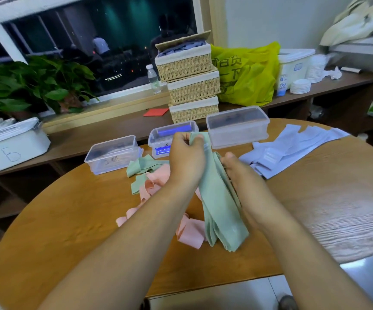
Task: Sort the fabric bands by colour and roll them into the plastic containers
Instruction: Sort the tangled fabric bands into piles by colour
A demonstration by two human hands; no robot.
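A clear rectangular plastic container (111, 153) stood left of the left hand (186, 155); loose pink fabric bands (158, 182) lay beneath its wrist, unsorted. That hand clenched the top of a hanging bundle of green fabric bands (221, 209), probably squaring their ends. The right hand (237, 168) touched the bundle's edge, fingers hidden, grip indeterminable.

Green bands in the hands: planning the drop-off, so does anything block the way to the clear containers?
Nothing visible does. The left hand and right hand hold the green bundle just before the containers; whether lids close them is unclear.
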